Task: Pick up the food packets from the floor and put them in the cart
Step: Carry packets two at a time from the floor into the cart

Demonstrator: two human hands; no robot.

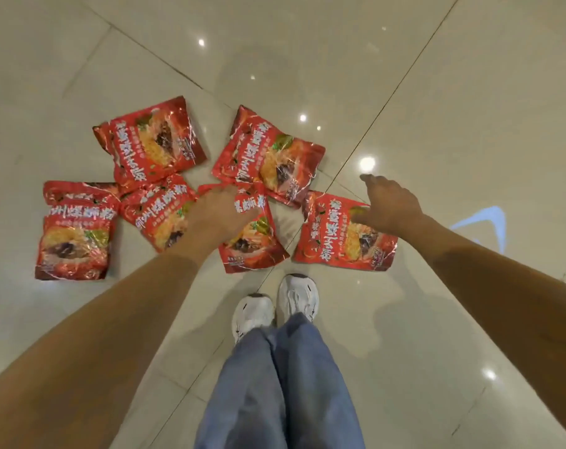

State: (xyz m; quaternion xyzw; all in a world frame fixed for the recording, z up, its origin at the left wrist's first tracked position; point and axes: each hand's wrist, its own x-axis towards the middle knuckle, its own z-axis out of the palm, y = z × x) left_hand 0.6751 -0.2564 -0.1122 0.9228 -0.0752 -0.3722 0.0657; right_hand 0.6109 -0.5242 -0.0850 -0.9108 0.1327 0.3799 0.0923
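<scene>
Six red food packets (74, 228) lay scattered on the tiled floor (437, 92) just ahead of my shoes (275, 306), several of them meeting at their corners. The cart was nowhere in view.

As I judged it, the job was to get a packet into each hand. The glossy film looked slippery and the middles puffed. A pinch on the flat crimped seam seemed surer than a grab at the belly. The centre packet (252, 241) met the upper-middle packet (272, 150) at its far edge. It wanted lifting clear rather than dragging, or the neighbour would slide with it.

My left hand (217, 209) was down on the centre packet, its fingers (225, 192) at that far edge. The hand was blurred and seen from the back. I could not tell whether the fingers had closed on the wrapper or only rested there.

My right hand (391, 205) hung over the right packet (327, 241), palm down. Its fingers were spread and held nothing, with the thumb toward the wrapper and the forefinger pointing away.

Both bare forearms reached forward and down, nearly straight.
</scene>
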